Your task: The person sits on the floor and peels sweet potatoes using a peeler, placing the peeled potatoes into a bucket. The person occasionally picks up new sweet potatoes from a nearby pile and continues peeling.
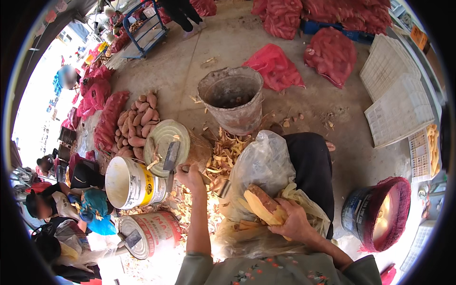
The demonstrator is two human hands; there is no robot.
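Observation:
My left hand (192, 177) grips the handle of a peeling tool with a broad metal head (224, 188), held over the peelings. In my right hand (293, 218) is a large sweet potato (263, 203), partly peeled: yellow flesh shows along one side, brownish skin on the other. The tool and the sweet potato are apart. Clear plastic sheeting (263, 160) covers my lap, with pieces of peel on it. Just beyond my left hand, a cleaver (171, 156) lies on the upturned base of a metal drum (160, 133). Peelings (226, 149) are heaped on the floor below.
Unpeeled sweet potatoes (137, 123) are piled left of a worn bucket (231, 103). A white bucket (123, 181) and a red-labelled can (153, 231) stand at left, near seated co-workers (67, 199). At right are a net-rimmed tub (367, 213) and white crates (399, 107).

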